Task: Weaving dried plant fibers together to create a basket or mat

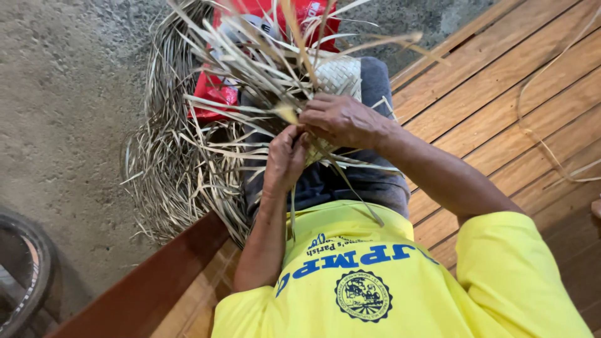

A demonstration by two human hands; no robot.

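A partly woven piece of pale palm strips (pixel 340 75) rests on my lap, with many loose strip ends (pixel 250 56) sticking out of it toward the floor. My right hand (pixel 341 119) lies over the near edge of the weave, fingers curled on strips there. Just below and touching it, my left hand (pixel 285 159) pinches a strip close to the weave. A few long strips (pixel 360 194) hang down over my dark trousers and yellow shirt.
A heap of dry palm strips (pixel 178 169) lies on the concrete floor (pixel 62 94) at left. A red plastic bag (pixel 216 95) sits behind the weave. I sit on a wooden plank platform (pixel 501 81) with a stray strip (pixel 538 134) on it. A tyre (pixel 22 275) shows at bottom left.
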